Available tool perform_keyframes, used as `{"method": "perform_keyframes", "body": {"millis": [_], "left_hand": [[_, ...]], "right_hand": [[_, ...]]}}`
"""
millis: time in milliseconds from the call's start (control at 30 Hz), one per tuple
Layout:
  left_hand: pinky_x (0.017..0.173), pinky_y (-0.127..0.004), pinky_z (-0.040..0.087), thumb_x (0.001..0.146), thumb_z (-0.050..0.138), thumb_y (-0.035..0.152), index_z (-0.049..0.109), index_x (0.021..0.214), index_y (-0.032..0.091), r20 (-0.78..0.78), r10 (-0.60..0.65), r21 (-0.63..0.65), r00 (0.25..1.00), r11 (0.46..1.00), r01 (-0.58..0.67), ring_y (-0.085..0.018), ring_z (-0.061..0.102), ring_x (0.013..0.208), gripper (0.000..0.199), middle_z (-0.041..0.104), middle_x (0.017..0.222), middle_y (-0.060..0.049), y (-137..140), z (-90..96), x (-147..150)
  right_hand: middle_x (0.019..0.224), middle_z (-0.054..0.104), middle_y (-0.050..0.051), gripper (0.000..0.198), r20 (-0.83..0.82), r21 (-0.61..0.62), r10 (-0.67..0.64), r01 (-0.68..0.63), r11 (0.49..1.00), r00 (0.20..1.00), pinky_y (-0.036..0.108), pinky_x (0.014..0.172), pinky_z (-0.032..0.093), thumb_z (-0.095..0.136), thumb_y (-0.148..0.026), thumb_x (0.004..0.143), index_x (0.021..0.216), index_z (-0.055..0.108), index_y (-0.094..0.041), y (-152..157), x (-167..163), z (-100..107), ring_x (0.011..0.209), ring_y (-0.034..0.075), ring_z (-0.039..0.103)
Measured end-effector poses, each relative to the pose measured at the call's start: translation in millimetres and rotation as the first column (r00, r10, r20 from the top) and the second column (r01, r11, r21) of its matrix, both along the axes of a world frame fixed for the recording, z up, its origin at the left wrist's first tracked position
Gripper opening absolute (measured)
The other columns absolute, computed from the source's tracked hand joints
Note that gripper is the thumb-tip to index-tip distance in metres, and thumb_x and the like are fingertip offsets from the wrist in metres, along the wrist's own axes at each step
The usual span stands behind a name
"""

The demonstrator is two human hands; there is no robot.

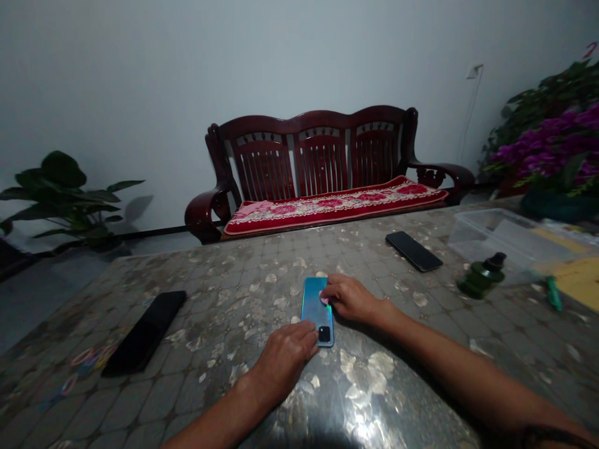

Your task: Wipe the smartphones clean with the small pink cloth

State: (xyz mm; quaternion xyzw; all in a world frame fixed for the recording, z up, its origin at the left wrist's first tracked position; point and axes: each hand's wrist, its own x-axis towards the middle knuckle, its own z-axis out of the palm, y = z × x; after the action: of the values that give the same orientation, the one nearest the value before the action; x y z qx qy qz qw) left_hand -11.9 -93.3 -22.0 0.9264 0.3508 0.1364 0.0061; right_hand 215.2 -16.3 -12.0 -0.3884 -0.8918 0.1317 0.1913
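Black and flat, a phone [144, 333] lies far left of the blue phone [317, 310], which rests face down mid-surface [224, 374]. The left hand [285, 357] touches the blue phone's near left edge, fingers curled. The right hand [349, 298] presses fingertips on its right side, pinching something small and pink [324, 301]. Right of the blue phone and further back lies another dark phone [413, 251]; further right stands a green bottle [482, 275].

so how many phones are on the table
3: a blue phone lying back up between both hands, a black phone at the left, and another black one far right of centre. None seems hidden.
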Motion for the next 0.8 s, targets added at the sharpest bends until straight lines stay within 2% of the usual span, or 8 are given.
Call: {"method": "perform_keyframes", "body": {"millis": [167, 233, 367, 500, 567, 667, 733, 800], "left_hand": [[0.087, -0.035, 0.061, 0.097, 0.058, 0.018, 0.068, 0.103, 0.019, 0.039, -0.006, -0.004, 0.999, 1.0, 0.006, -0.022, 0.073, 0.095, 0.011, 0.074, 0.106, -0.008, 0.2, -3.3, -0.7], [0.087, -0.035, 0.061, 0.098, 0.058, 0.018, 0.068, 0.105, 0.02, 0.039, -0.003, 0.006, 0.999, 1.0, 0.003, -0.021, 0.073, 0.096, 0.013, 0.074, 0.108, -0.008, 0.0, -4.1, -0.8], [0.086, -0.038, 0.062, 0.097, 0.059, 0.019, 0.069, 0.104, 0.018, 0.022, 0.007, 0.041, 1.0, 0.999, -0.008, -0.024, 0.073, 0.097, 0.012, 0.075, 0.107, -0.009, -0.7, -4.9, -0.7], [0.083, -0.039, 0.062, 0.096, 0.062, 0.019, 0.069, 0.102, 0.017, 0.021, 0.001, 0.075, 1.0, 0.997, -0.003, -0.025, 0.073, 0.096, 0.01, 0.075, 0.106, -0.009, -1.7, -5.6, -0.8], [0.082, -0.039, 0.062, 0.096, 0.062, 0.02, 0.069, 0.104, 0.018, 0.025, 0.0, 0.093, 1.0, 0.996, -0.002, -0.025, 0.073, 0.096, 0.011, 0.075, 0.107, -0.009, -2.5, -6.1, -1.2], [0.08, -0.037, 0.062, 0.098, 0.06, 0.021, 0.07, 0.101, 0.018, 0.031, 0.003, 0.123, 1.0, 0.992, -0.007, -0.024, 0.073, 0.091, 0.011, 0.076, 0.103, -0.008, -3.5, -7.4, -1.5], [0.079, -0.037, 0.062, 0.099, 0.057, 0.021, 0.07, 0.099, 0.018, 0.038, -0.004, 0.139, 0.999, 0.99, -0.002, -0.023, 0.073, 0.089, 0.014, 0.076, 0.101, -0.008, -3.7, -8.5, -1.4], [0.078, -0.037, 0.062, 0.1, 0.054, 0.022, 0.071, 0.099, 0.018, 0.048, -0.014, 0.159, 0.999, 0.987, 0.006, -0.024, 0.074, 0.089, 0.017, 0.076, 0.101, -0.008, -3.5, -9.4, -1.1]], "right_hand": [[0.082, 0.067, 0.004, 0.02, -0.006, -0.064, 0.205, -0.205, 0.977, 0.979, 0.025, 0.072, 0.04, 0.06, -0.007, 0.08, 0.086, 0.076, -0.017, -18.4, -1.4, 4.7, 0.08, 0.017, 0.06], [0.082, 0.067, 0.004, 0.02, -0.028, -0.102, 0.228, -0.23, 0.968, 0.973, 0.024, 0.073, 0.041, 0.059, -0.007, 0.081, 0.085, 0.076, -0.017, -19.2, -0.4, 5.1, 0.081, 0.016, 0.061], [0.087, 0.069, 0.006, 0.022, -0.021, -0.094, 0.047, -0.048, 0.994, 0.999, 0.024, 0.073, 0.042, 0.059, -0.008, 0.084, 0.092, 0.078, -0.018, -5.8, -1.1, 2.1, 0.083, 0.017, 0.061], [0.09, 0.069, 0.008, 0.023, 0.051, -0.04, -0.136, 0.138, 0.99, 0.989, 0.026, 0.072, 0.041, 0.058, -0.013, 0.088, 0.097, 0.079, -0.018, 4.7, -9.2, 1.5, 0.082, 0.018, 0.06], [0.09, 0.069, 0.008, 0.025, 0.075, -0.047, -0.136, 0.14, 0.989, 0.988, 0.026, 0.072, 0.041, 0.058, -0.01, 0.085, 0.096, 0.079, -0.018, 1.7, -15.0, 3.4, 0.083, 0.019, 0.061], [0.09, 0.07, 0.007, 0.027, 0.078, -0.109, -0.033, 0.041, 0.993, 0.996, 0.025, 0.072, 0.041, 0.06, -0.007, 0.08, 0.094, 0.08, -0.019, -7.5, -22.8, 8.3, 0.086, 0.019, 0.062], [0.089, 0.071, 0.006, 0.026, 0.073, -0.143, 0.018, -0.007, 0.99, 0.997, 0.025, 0.072, 0.04, 0.061, -0.007, 0.08, 0.093, 0.08, -0.019, -9.7, -26.5, 11.6, 0.086, 0.019, 0.062], [0.09, 0.071, 0.007, 0.025, 0.08, -0.14, 0.011, 0.0, 0.99, 0.997, 0.025, 0.072, 0.04, 0.06, -0.008, 0.082, 0.093, 0.08, -0.018, -5.1, -29.3, 13.6, 0.087, 0.018, 0.061]]}}
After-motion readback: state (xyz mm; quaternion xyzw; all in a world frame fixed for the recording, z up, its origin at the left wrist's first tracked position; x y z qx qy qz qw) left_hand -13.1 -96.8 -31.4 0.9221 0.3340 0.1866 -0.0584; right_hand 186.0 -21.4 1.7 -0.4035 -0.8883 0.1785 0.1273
